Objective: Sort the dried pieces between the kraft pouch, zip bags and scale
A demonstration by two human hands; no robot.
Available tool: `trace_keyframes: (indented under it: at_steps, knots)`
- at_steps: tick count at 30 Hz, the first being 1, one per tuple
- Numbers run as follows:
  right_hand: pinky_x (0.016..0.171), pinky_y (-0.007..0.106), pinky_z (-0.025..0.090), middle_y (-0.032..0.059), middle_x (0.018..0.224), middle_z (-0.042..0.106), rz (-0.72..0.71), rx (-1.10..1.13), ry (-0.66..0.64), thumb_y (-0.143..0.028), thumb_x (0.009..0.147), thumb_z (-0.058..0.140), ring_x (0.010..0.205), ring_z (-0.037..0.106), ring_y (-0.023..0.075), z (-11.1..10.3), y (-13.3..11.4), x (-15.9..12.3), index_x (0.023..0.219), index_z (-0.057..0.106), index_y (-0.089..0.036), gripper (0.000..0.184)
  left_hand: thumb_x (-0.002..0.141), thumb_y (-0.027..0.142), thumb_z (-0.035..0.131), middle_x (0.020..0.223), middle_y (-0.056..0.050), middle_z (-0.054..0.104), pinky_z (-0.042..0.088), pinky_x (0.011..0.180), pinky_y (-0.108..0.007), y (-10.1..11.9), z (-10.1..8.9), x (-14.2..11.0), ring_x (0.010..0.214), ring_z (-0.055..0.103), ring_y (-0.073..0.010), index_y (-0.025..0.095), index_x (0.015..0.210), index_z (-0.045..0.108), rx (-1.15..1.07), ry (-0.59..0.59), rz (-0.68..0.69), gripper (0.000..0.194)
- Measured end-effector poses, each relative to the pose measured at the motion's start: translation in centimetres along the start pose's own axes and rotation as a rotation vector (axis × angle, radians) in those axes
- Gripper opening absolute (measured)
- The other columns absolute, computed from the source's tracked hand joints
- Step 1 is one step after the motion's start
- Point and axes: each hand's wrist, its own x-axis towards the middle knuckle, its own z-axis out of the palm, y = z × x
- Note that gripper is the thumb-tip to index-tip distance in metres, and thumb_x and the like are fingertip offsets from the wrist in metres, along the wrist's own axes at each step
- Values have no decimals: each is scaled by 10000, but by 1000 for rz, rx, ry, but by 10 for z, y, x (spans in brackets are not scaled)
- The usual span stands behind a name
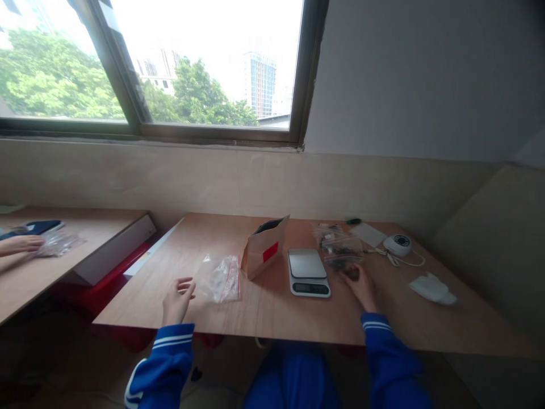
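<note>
My left hand hovers near the table's front left, fingers loosely bent and apart, with nothing in it. Just right of it lie clear plastic zip bags with a red strip. My right hand has its fingers closed at the near edge of a clear zip bag with dark contents; they are too blurred to name. Between my hands, a brown kraft paper pouch with a red label stands upright, its top open. Beside it is a white digital scale with a bare metal plate.
Another zip bag with small parts lies behind. To the right are a white dome-shaped device with a cable, a white card and a crumpled tissue. At a neighbouring table, another person's hand touches plastic bags.
</note>
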Motion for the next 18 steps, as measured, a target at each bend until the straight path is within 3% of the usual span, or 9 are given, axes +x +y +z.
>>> trace_keyframes:
  at_steps: [4, 9, 11, 15, 16, 18]
  knots:
    - [757, 454, 414, 132, 913, 711, 44, -32, -22, -479, 694, 540, 879, 619, 337, -13, 1, -12, 968, 671, -198, 414, 598, 463, 654, 761, -58, 631, 567, 654, -403, 10, -3, -6, 621, 651, -209, 138, 879, 608, 13, -4, -1, 432]
    - [701, 388, 462, 137, 866, 718, 29, 189, 26, -544, 720, 481, 823, 651, 305, -37, -17, -33, 872, 670, -174, 442, 612, 537, 616, 825, -88, 664, 531, 785, -430, 13, 29, -17, 846, 642, -262, 154, 827, 651, 20, -180, 134, 441]
    - [715, 373, 480, 158, 894, 713, 6, 286, 65, -557, 731, 487, 833, 654, 295, -47, -27, -44, 878, 660, -155, 462, 624, 537, 582, 908, -106, 650, 498, 846, -458, 9, 37, -18, 987, 586, -294, 162, 840, 672, 62, -143, 204, 442]
    - [742, 366, 502, 150, 916, 709, 8, 402, 71, -544, 756, 521, 857, 658, 285, -64, -53, -70, 891, 652, -156, 431, 689, 482, 510, 1037, -132, 595, 459, 894, -467, 5, 34, -22, 1070, 525, -302, 155, 917, 655, 58, 84, 188, 424]
    - [748, 366, 505, 141, 917, 710, 0, 421, 49, -537, 763, 526, 865, 658, 282, -68, -62, -76, 891, 651, -161, 416, 709, 468, 502, 1035, -126, 596, 467, 880, -450, 7, 32, -26, 1027, 551, -284, 156, 915, 643, 23, 94, 167, 400]
    - [768, 362, 509, 118, 926, 709, -64, 449, -19, -503, 793, 528, 879, 658, 269, -74, -82, -88, 897, 651, -175, 366, 736, 466, 511, 973, -98, 625, 495, 804, -409, 17, 31, -39, 876, 606, -239, 164, 896, 616, -75, -10, 138, 358]
